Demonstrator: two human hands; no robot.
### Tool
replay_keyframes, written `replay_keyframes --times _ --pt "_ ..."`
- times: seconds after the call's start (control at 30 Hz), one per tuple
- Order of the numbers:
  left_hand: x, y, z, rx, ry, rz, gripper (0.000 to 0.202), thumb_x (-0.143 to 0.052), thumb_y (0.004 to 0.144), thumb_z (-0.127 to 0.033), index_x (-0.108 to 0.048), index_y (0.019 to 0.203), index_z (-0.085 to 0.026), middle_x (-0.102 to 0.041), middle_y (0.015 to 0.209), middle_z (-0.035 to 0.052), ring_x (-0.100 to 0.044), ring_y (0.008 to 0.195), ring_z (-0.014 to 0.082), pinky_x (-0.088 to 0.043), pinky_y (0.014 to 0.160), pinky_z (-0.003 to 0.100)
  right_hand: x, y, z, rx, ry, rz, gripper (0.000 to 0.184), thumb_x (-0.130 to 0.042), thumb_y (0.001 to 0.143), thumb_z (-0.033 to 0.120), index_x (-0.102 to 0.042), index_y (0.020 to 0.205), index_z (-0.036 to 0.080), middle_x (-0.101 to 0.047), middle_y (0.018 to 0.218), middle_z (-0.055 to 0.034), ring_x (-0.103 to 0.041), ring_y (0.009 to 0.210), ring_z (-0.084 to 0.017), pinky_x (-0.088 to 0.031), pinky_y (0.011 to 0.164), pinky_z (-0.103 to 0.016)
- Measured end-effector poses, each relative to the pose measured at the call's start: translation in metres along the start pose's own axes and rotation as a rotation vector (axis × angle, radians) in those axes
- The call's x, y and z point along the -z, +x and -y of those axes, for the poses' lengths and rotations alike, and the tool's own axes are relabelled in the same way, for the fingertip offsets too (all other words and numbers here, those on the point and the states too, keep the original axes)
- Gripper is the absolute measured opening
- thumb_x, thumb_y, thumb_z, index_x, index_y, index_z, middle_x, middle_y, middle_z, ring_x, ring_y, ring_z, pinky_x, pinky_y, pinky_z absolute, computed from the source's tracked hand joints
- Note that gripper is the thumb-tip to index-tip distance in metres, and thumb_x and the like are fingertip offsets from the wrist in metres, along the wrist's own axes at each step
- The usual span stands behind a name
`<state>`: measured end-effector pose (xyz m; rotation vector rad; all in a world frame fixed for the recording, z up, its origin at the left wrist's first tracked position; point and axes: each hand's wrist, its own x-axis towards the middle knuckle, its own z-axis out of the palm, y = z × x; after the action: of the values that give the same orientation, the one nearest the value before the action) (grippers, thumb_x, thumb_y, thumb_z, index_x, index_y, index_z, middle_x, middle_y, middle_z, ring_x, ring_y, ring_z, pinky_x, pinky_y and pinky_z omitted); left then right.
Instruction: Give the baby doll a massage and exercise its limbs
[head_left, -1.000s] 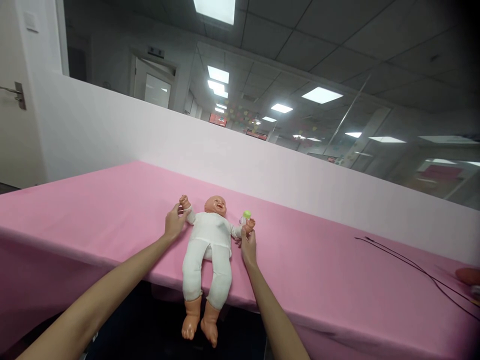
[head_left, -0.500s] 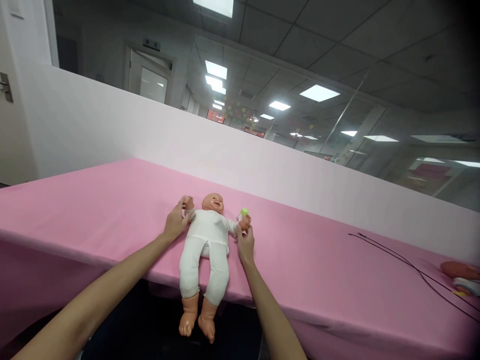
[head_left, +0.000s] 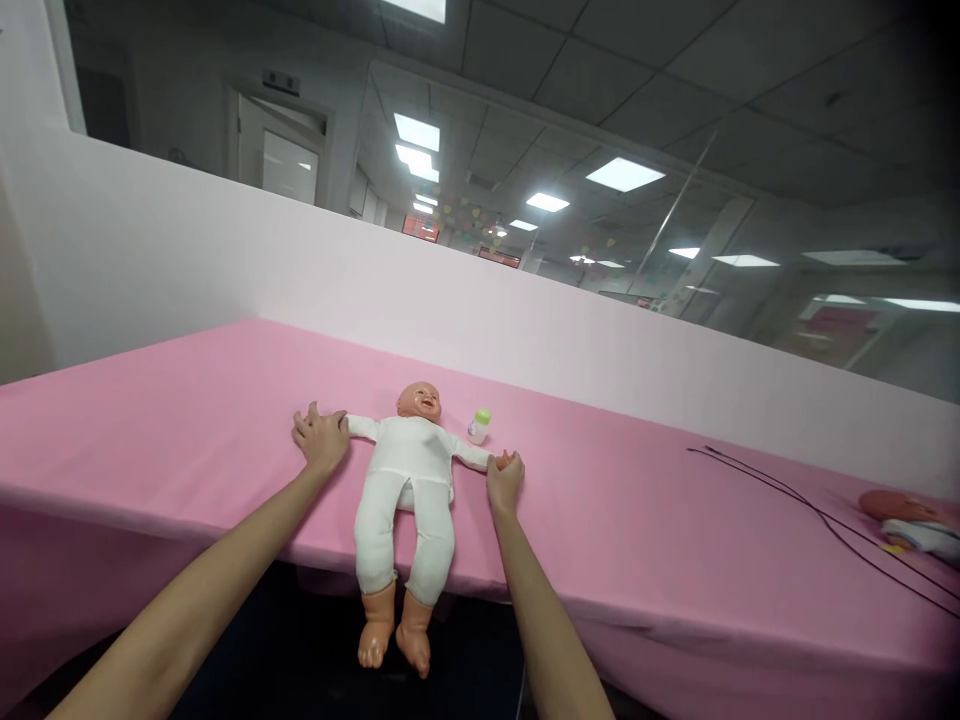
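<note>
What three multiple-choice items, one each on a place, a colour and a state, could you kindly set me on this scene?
1. Where does the small green-capped bottle stand on the pink tablecloth?
A) Beside the head of the white-suited baby doll
B) At the doll's feet
C) Under its legs
2. What colour is the doll's suit?
A) Pink
B) White
C) Green
3. How does the doll lie?
A) Face down
B) On its side
C) On its back

1: A, the bottle stands near the head.
2: B, the suit shows white.
3: C, its face points up.
</note>
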<state>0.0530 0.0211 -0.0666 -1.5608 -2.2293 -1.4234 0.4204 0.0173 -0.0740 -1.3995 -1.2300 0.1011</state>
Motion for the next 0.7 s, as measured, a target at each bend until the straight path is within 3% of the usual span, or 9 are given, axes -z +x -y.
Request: replay_keyframes --times 0.13,0.23,0.33,0.4,0.43,0.5,0.57,0.7 --pt "0.002 0.0 0.0 -0.054 -0.024 -0.027 0.039 -0.046 0.099 -0.03 -0.074 0.123 -0.018 -0.049 0.151 0.0232 -0.03 0.147 0.0498 -0.027 0.114 0.072 -0.002 -0.004 0.002 -0.083 0.025 -0.044 0.062 -0.055 0.085 0.037 -0.05 0.144 0.02 -0.05 0.149 -0.0186 -0.06 0.127 -0.033 -0.051 0.102 -0.044" --pt "0.011 -0.001 -0.014 -0.153 -0.109 -0.082 0.047 -0.042 0.1 -0.026 -0.061 0.142 -0.018 -0.042 0.159 0.0206 -0.023 0.154 0.0445 -0.026 0.119 0.07 -0.002 -0.004 0.014 -0.049 0.076 -0.088 0.051 -0.053 0.086 0.034 -0.057 0.136 0.022 -0.047 0.15 -0.0166 -0.058 0.127 -0.031 -0.051 0.1 -0.043" --pt "0.023 -0.005 -0.048 -0.346 -0.314 -0.08 0.049 -0.038 0.102 -0.024 -0.054 0.148 -0.021 -0.038 0.164 0.0147 -0.022 0.157 0.0348 -0.028 0.125 0.06 -0.003 0.003 0.025 -0.015 0.124 -0.085 0.043 -0.055 0.085 0.035 -0.062 0.126 0.022 -0.054 0.142 -0.0158 -0.064 0.108 -0.028 -0.054 0.089 -0.04" --pt "0.024 -0.008 -0.082 -0.486 -0.519 0.036 0.044 -0.04 0.103 -0.027 -0.058 0.143 -0.025 -0.048 0.158 0.0116 -0.034 0.153 0.0295 -0.03 0.126 0.054 -0.007 0.01 0.028 -0.015 0.121 -0.026 0.041 -0.056 0.085 0.036 -0.064 0.122 0.023 -0.058 0.137 -0.0142 -0.066 0.091 -0.024 -0.055 0.083 -0.038" --pt "0.021 -0.009 -0.102 -0.516 -0.631 0.147 0.04 -0.042 0.103 -0.029 -0.061 0.139 -0.025 -0.056 0.151 0.0106 -0.043 0.148 0.0279 -0.032 0.125 0.052 -0.01 0.015 0.028 -0.009 0.112 0.01 0.04 -0.056 0.084 0.036 -0.064 0.122 0.023 -0.059 0.136 -0.0136 -0.067 0.087 -0.023 -0.056 0.082 -0.039" --pt "0.006 -0.012 -0.142 -0.421 -0.844 0.444 0.034 -0.048 0.102 -0.034 -0.067 0.128 -0.024 -0.065 0.141 0.0112 -0.054 0.138 0.0275 -0.039 0.122 0.049 -0.017 0.027 0.025 0.02 0.094 0.065 0.042 -0.055 0.083 0.034 -0.065 0.123 0.023 -0.059 0.135 -0.0129 -0.068 0.094 -0.025 -0.057 0.088 -0.041" --pt "-0.018 -0.013 -0.179 -0.081 -1.027 0.75 0.036 -0.051 0.101 -0.04 -0.066 0.128 -0.021 -0.063 0.145 0.0138 -0.058 0.136 0.0274 -0.041 0.12 0.046 -0.023 0.039 0.021 0.077 0.068 0.098 0.048 -0.053 0.082 0.03 -0.063 0.128 0.021 -0.058 0.141 -0.014 -0.064 0.117 -0.03 -0.052 0.103 -0.046" --pt "-0.07 -0.016 -0.226 0.16 -1.024 0.929 0.059 -0.045 0.1 -0.062 -0.061 0.132 -0.015 -0.052 0.154 0.0249 -0.056 0.14 0.0327 -0.047 0.114 0.048 -0.028 0.065 0.007 0.282 -0.065 0.242 0.064 -0.049 0.084 0.023 -0.052 0.147 0.014 -0.045 0.161 -0.0164 -0.037 0.151 -0.033 -0.031 0.124 -0.056"
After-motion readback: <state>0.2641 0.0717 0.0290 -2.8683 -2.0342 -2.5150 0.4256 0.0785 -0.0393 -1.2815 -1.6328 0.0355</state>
